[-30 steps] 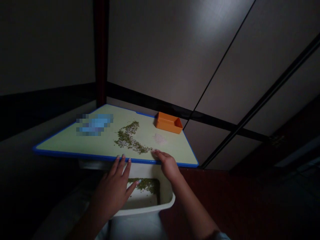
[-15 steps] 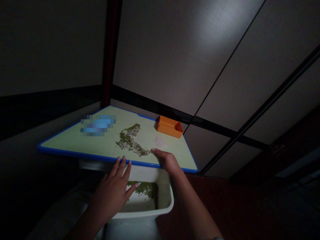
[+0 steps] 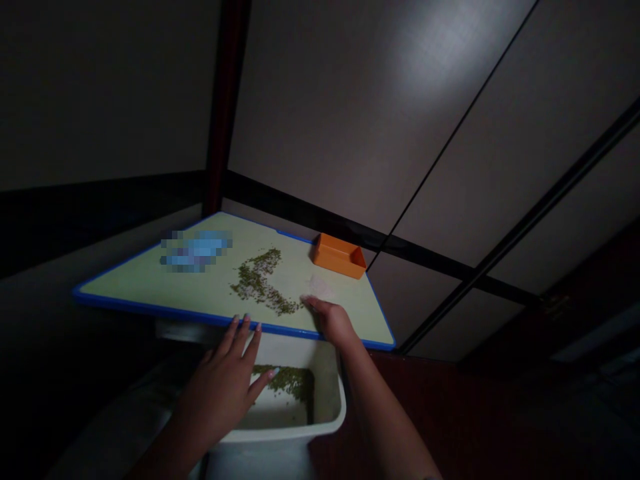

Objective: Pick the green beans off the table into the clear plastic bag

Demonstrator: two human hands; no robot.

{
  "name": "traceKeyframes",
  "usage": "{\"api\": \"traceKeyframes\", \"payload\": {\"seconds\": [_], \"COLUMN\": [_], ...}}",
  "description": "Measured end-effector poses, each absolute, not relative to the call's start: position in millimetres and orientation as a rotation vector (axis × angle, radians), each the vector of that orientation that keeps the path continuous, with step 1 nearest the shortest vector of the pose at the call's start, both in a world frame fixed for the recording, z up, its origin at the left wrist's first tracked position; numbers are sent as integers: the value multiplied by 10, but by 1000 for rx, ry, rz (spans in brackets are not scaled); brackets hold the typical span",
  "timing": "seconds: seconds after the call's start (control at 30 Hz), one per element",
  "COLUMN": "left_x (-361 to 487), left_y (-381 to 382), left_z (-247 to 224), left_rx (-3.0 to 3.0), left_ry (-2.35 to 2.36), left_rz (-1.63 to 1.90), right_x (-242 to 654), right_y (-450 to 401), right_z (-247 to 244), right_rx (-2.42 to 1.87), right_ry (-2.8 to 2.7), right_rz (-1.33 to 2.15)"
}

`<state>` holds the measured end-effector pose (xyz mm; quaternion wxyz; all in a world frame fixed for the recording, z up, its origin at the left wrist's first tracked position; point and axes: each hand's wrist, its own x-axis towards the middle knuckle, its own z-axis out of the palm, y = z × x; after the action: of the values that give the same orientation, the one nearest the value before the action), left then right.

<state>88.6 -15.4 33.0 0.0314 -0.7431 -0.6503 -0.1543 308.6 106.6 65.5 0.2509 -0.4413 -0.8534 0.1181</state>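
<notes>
Small green bits (image 3: 257,280), like dried herb or seeds, lie in a curved, scattered band on the pale yellow tabletop (image 3: 165,293). At the right end of that band is my right hand (image 3: 333,320), its fingertips down on the surface. Its fingers are bent together, and what they hold, if anything, is hidden. A faint pinkish-white patch (image 3: 320,287) of fine grains shows just beyond it. My left hand (image 3: 225,380) has its fingers spread, tips at the table's blue front edge, over a white bin (image 3: 333,400). More green bits (image 3: 295,381) lie inside the bin.
An orange open box (image 3: 340,257) stands at the table's back right. A blurred light-blue item (image 3: 197,250) lies at the left. Panelled cabinet doors (image 3: 350,100) rise behind the table, with a dark red floor (image 3: 425,400) to the right.
</notes>
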Motion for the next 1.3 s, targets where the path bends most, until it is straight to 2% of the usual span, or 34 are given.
{"api": "traceKeyframes", "payload": {"seconds": [0.4, 0.6, 1.3], "left_x": [879, 893, 874], "left_y": [-147, -136, -118], "left_z": [295, 271, 214], "left_rx": [-2250, -2239, -2263], "left_ry": [-1972, -1992, -1981], "left_rz": [-535, -562, -619], "right_x": [2891, 2887, 2851], "right_y": [1170, 1151, 1496], "right_z": [728, 768, 681], "right_rx": [-1448, -1427, -1449], "right_ry": [-2404, -2416, -2288], "right_rz": [91, -12, 39]}}
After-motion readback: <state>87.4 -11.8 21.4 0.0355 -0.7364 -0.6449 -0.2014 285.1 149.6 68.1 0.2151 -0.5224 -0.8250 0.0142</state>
